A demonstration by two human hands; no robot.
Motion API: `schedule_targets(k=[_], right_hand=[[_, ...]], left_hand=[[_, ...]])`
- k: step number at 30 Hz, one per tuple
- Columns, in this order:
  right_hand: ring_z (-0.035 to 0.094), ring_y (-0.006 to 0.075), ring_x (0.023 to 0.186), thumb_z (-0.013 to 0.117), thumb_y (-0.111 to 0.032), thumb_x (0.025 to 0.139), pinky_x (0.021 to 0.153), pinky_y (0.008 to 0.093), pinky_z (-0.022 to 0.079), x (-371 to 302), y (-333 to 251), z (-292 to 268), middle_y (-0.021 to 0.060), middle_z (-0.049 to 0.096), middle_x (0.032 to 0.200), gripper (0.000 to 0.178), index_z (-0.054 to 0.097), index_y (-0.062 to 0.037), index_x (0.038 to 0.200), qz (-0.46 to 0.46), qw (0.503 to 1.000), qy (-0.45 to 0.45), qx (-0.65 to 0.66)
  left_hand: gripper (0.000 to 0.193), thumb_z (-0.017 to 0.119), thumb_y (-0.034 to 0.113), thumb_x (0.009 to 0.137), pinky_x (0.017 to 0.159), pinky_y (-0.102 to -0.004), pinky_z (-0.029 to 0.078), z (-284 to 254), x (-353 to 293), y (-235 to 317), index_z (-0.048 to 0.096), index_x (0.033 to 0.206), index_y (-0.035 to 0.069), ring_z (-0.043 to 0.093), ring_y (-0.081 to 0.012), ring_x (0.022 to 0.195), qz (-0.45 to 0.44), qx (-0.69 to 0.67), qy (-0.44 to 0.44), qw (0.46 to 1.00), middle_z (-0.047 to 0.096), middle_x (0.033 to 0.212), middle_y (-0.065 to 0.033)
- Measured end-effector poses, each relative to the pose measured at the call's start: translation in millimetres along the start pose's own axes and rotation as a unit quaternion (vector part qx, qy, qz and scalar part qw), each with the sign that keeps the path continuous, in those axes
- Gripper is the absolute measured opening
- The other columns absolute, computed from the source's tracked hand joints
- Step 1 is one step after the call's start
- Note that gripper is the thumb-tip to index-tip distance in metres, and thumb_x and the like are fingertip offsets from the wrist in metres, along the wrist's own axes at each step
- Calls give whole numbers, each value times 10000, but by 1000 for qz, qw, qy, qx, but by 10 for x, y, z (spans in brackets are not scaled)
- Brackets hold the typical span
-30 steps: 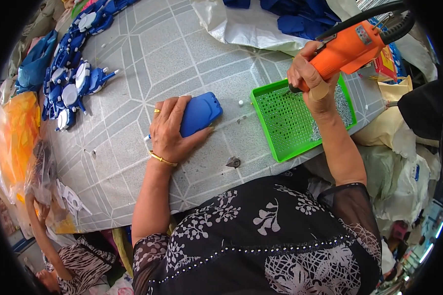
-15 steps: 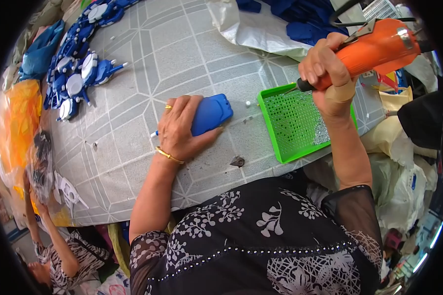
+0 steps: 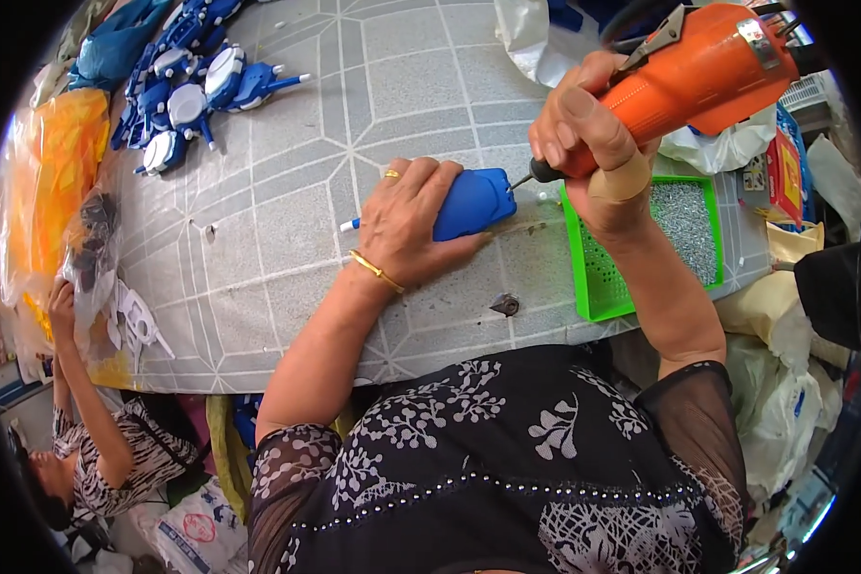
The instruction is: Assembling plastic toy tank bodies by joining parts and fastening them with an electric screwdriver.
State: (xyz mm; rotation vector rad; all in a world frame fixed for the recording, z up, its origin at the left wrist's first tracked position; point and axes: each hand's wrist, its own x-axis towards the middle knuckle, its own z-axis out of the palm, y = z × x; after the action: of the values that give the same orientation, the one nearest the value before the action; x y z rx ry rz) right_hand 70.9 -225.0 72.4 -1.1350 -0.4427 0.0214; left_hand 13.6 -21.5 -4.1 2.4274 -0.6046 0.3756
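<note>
The tabletop (image 3: 277,239) is brightly, softly lit. Straight lines are bent by fisheye distortion; corners are blackened.

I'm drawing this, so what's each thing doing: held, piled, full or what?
Left hand, gripping the blue case.
Right hand, wrapped around the orange screwdriver.
Orange screwdriver, tilted, bit at the blue case's end; running, can't tell.
Blue case, held at the table.
Green tray, partly filled with silvery bits.
Silvery bits, loose, toward the tray's right.
Blue-and-white pieces, piled up.
</note>
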Motion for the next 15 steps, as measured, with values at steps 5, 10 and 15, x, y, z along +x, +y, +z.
schedule_targets(k=[5, 10, 15], right_hand=[[496, 84, 507, 756, -118, 874, 530, 285, 443, 17, 68, 57, -18, 495, 617, 230, 540, -50, 909, -4, 998, 49, 29], [489, 84, 504, 758, -123, 873, 538, 280, 443, 13, 106, 39, -19, 492, 618, 227, 543, -50, 880, -13, 999, 44, 27], [488, 81, 508, 764, -134, 877, 527, 273, 435, 13, 128, 34, -22, 490, 619, 230, 549, -52, 863, -10, 999, 42, 6]], left_hand=[[669, 870, 336, 658, 854, -454, 506, -9, 3, -1, 622, 1210, 51, 587, -356, 957, -6, -3, -3, 1000, 609, 1066, -132], [657, 867, 334, 660, 844, -451, 508, 1, 5, -20, 627, 1201, 50, 588, -354, 948, 2, -8, 1, 1000, 607, 1062, -133], [647, 862, 331, 665, 837, -451, 507, 4, 0, -21, 626, 1198, 50, 585, -353, 937, 7, -8, 7, 1000, 608, 1053, -134]])
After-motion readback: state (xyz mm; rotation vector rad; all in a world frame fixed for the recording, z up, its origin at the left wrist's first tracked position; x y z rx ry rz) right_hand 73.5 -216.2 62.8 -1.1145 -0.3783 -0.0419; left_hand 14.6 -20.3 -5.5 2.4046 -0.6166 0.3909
